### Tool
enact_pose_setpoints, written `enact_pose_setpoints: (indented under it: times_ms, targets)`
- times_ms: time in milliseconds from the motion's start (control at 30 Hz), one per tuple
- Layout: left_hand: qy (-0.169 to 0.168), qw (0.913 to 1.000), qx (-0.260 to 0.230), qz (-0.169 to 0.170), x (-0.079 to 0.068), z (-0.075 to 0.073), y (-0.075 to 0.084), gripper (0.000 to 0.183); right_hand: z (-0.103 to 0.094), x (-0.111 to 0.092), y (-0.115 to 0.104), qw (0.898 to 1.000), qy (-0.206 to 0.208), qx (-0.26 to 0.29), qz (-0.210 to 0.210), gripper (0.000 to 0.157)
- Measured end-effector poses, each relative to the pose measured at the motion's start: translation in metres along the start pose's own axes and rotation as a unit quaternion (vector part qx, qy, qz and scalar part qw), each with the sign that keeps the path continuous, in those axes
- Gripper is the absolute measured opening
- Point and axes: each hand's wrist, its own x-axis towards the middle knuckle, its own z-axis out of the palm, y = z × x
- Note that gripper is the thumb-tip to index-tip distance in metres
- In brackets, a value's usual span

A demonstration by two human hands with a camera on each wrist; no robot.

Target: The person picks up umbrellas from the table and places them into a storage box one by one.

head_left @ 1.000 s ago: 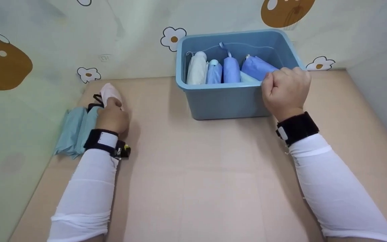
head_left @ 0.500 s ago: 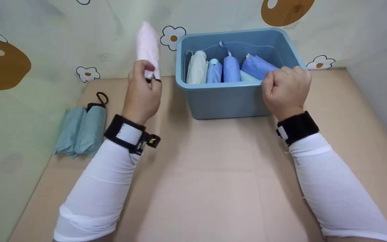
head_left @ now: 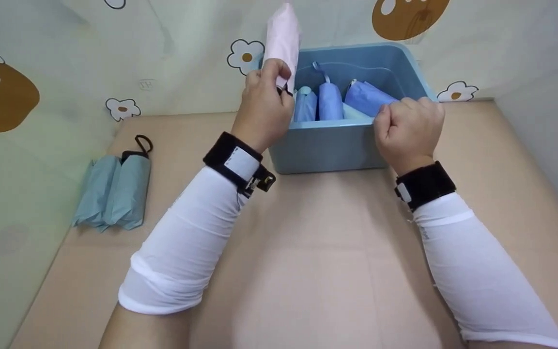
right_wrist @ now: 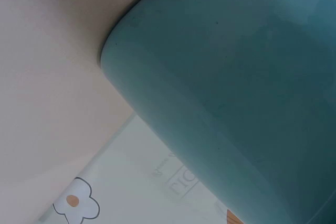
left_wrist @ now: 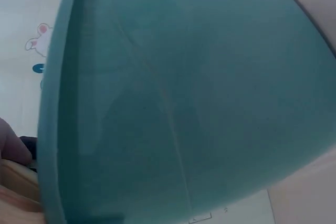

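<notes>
My left hand [head_left: 267,104] grips a pink folded umbrella [head_left: 283,39] by its lower end. The umbrella points up and away, over the left side of a blue plastic bin [head_left: 330,148]. My right hand [head_left: 410,133] is curled over the bin's front right rim. Inside the bin lean a light blue folded umbrella [head_left: 305,104], a blue one [head_left: 330,101] and a tilted blue one [head_left: 368,96]. The left hand hides the bin's front left corner. In the left wrist view, the bin's wall [left_wrist: 210,93] fills most of the picture, with fingers [left_wrist: 13,148] at the left edge.
Two teal folded umbrellas [head_left: 114,191] lie side by side at the table's left, one with a black loop [head_left: 144,144]. A patterned wall covering [head_left: 187,53] stands behind the bin. The beige table [head_left: 303,271] stretches in front.
My left hand has lifted the pink umbrella from beside the teal ones and carried it right to the bin's left side. My right hand stays on the rim.
</notes>
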Motion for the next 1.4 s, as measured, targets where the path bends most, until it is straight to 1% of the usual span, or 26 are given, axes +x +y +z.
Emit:
enact_pose_setpoints:
  times_ms: [67, 167, 233, 333, 433, 533, 667, 767, 833, 933, 1067, 1200, 1300, 1400]
  targets:
    - [-0.006, 0.9994, 0.032, 0.007, 0.002, 0.003, 0.001, 0.028, 0.000, 0.000, -0.001, 1.000, -0.002, -0.001, 0.000, 0.051]
    - [-0.015, 0.9980, 0.061, 0.009, 0.005, 0.006, 0.003, 0.029, 0.000, 0.000, -0.001, 1.000, -0.002, -0.002, -0.002, 0.052]
    - [-0.023, 0.9968, 0.077, 0.003, 0.005, 0.007, 0.005, 0.030, 0.000, 0.001, -0.002, 1.000, 0.003, -0.006, -0.010, 0.051]
    - [-0.043, 0.9943, 0.097, -0.015, 0.006, 0.008, 0.008, 0.031, 0.002, 0.001, -0.002, 1.000, 0.012, -0.008, -0.019, 0.050]
    - [-0.069, 0.9902, 0.116, -0.034, 0.007, 0.008, 0.011, 0.032, 0.003, 0.001, -0.002, 1.000, 0.020, -0.001, -0.015, 0.050]
    - [-0.096, 0.9852, 0.132, -0.052, 0.009, 0.008, 0.014, 0.036, 0.005, 0.000, -0.002, 1.000, 0.019, 0.001, -0.007, 0.051]
    - [-0.129, 0.9771, 0.157, -0.062, 0.012, 0.007, 0.017, 0.042, 0.007, -0.001, -0.003, 1.000, 0.012, 0.003, 0.000, 0.052]
    - [-0.144, 0.9733, 0.168, -0.062, 0.013, 0.006, 0.018, 0.042, 0.005, -0.001, -0.003, 1.000, 0.009, 0.005, 0.002, 0.052]
    - [-0.151, 0.9719, 0.171, -0.057, 0.013, 0.005, 0.018, 0.041, 0.004, -0.001, -0.004, 1.000, 0.010, 0.006, 0.002, 0.052]
    - [-0.163, 0.9692, 0.180, -0.041, 0.014, 0.005, 0.018, 0.039, 0.003, 0.000, -0.003, 1.000, 0.012, 0.007, 0.002, 0.052]
    - [-0.185, 0.9624, 0.198, -0.009, 0.015, 0.004, 0.017, 0.042, 0.003, -0.001, -0.002, 1.000, 0.014, 0.007, 0.001, 0.052]
    - [-0.207, 0.9554, 0.211, 0.008, 0.015, 0.005, 0.017, 0.044, 0.003, -0.001, -0.002, 1.000, 0.014, 0.006, 0.001, 0.052]
    - [-0.220, 0.9482, 0.229, 0.008, 0.015, 0.004, 0.017, 0.051, 0.003, -0.001, -0.002, 1.000, 0.017, 0.007, -0.001, 0.051]
    - [-0.242, 0.9364, 0.254, 0.010, 0.015, 0.004, 0.017, 0.064, 0.003, 0.000, -0.003, 1.000, 0.017, 0.005, -0.002, 0.051]
